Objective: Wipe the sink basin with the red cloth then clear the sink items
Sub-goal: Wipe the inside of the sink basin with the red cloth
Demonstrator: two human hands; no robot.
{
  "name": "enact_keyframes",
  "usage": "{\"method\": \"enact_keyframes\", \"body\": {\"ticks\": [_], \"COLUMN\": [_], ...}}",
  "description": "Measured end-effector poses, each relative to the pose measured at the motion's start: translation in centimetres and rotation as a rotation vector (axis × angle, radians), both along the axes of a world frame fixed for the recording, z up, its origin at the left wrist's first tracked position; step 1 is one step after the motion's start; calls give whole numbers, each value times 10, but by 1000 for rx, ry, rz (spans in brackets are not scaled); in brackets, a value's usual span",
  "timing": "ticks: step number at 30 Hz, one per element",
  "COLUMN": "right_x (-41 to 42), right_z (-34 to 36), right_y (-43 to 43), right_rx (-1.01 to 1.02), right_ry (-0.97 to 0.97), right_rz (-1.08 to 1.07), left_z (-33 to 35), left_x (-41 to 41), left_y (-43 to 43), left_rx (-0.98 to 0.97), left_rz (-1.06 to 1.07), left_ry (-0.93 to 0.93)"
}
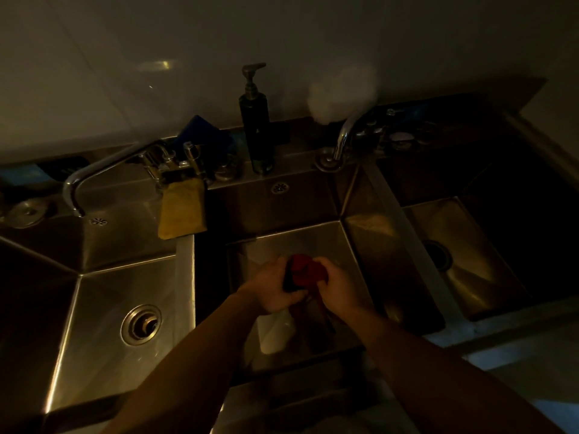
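Observation:
Both hands meet over the middle steel sink basin (316, 239). A bunched red cloth (305, 270) is held between them, its loose ends hanging down towards the basin floor. My left hand (271, 289) grips the cloth's left side, where something dark shows against the palm. My right hand (340, 285) grips the right side. A pale shape lies on the basin floor (275, 330) under my left wrist; the dim light hides what it is.
A yellow cloth (181, 211) hangs over the divider by the left faucet (94, 177). A dark soap pump bottle (255, 126) and a second faucet (343, 139) stand at the back ledge. Basins with drains lie left (141, 324) and right (438, 255).

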State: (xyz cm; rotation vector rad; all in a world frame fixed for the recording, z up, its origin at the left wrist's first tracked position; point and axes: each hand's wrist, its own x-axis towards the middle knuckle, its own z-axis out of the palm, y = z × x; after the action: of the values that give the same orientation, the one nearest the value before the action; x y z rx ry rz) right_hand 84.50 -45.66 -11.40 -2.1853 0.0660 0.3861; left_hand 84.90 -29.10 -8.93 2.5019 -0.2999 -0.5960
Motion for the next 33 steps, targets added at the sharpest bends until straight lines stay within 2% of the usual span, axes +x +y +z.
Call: {"method": "enact_keyframes", "body": {"ticks": [5, 11, 15, 19, 25, 30, 33], "right_x": [-7, -11, -3, 2, 9, 18, 22], "right_z": [-9, -21, -32, -41, -58, -73, -84], "right_y": [4, 9, 11, 11, 17, 13, 4], "right_rx": [-20, -21, -109, -226, -191, -138, -163], "right_ry": [15, 55, 98, 36, 135, 162, 188], "right_rz": [13, 38, 103, 107, 121, 112, 248], "left_z": [-13, -17, -30, -48, -62, -68, -78], "left_x": [-2, 3, 4, 1, 23, 34, 36], "left_y": [0, 6, 8, 10, 12, 17, 19], "left_rx": [93, 217, 309, 275, 380, 330, 373], "left_rz": [34, -30, -154, -150, -28, 16, -25], "left_ry": [-33, -104, -144, -239, -171, -125, -140]}}
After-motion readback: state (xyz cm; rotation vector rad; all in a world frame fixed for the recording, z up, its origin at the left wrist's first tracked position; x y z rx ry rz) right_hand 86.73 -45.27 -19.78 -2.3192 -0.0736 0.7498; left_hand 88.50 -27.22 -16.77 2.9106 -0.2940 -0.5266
